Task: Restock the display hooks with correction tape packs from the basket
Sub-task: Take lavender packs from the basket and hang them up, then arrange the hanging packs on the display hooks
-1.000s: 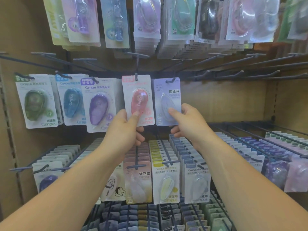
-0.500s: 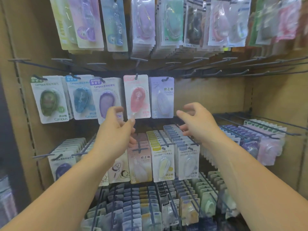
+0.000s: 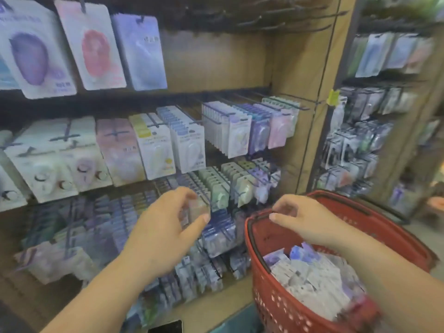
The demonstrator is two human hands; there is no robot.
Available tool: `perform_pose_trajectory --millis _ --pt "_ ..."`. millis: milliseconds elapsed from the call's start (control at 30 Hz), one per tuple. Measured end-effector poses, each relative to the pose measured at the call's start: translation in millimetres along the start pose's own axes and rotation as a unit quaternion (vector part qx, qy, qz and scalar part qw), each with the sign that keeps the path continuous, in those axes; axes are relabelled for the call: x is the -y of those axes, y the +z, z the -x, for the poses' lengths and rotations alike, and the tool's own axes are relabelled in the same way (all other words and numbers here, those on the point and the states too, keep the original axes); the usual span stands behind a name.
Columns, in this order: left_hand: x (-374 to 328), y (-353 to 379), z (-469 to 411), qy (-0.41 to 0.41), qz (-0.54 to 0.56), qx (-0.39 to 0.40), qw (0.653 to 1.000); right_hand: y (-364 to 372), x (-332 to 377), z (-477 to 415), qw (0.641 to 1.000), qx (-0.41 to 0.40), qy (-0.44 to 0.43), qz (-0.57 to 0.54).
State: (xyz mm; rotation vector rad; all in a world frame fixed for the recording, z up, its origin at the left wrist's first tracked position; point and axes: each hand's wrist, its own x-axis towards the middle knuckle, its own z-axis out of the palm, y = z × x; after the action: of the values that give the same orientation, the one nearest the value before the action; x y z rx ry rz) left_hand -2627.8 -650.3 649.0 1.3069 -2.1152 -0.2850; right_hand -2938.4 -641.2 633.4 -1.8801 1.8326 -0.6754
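Head view: my right hand hung over near rim of red basket, fingers loosely curled, thumb out, gripping nothing. Correction tape packs lay in heap inside basket, below this hand and under my wrist, not touching fingers. My left hand was left of basket, before lower hooks full of hung packs, fingers relaxed and half bent, thumb apart; picture was blurred there, contact with packs not sure. Bare display hooks were high above, well apart from both hands.
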Motion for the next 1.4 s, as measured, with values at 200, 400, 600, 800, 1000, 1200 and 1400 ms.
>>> perform_pose_trajectory --millis 200,400,600,800,1000,1200,1400 --pt "-29 108 27 0.007 -0.029 0.132 0.991 9 -122 48 0.993 0.034 0.115 -0.004" --pt "-55 205 39 -0.007 -0.089 0.188 0.978 -13 -232 55 0.986 0.108 0.124 0.035" --pt "-94 271 18 -0.077 -0.152 0.152 0.974 -37 -312 13 0.975 0.201 0.069 0.068" --pt "-116 307 23 -0.165 -0.173 0.136 0.961 -29 -324 -39 0.922 0.364 0.004 0.127" --pt "-111 309 32 -0.240 -0.154 0.069 0.956 18 -333 -85 0.881 0.433 -0.017 0.191" --pt "-100 318 35 -0.265 -0.102 0.083 0.955 32 -356 -92 0.848 0.482 0.024 0.218" --pt "-100 321 34 -0.268 -0.099 0.078 0.955 53 -367 -107 0.840 0.503 0.036 0.202"
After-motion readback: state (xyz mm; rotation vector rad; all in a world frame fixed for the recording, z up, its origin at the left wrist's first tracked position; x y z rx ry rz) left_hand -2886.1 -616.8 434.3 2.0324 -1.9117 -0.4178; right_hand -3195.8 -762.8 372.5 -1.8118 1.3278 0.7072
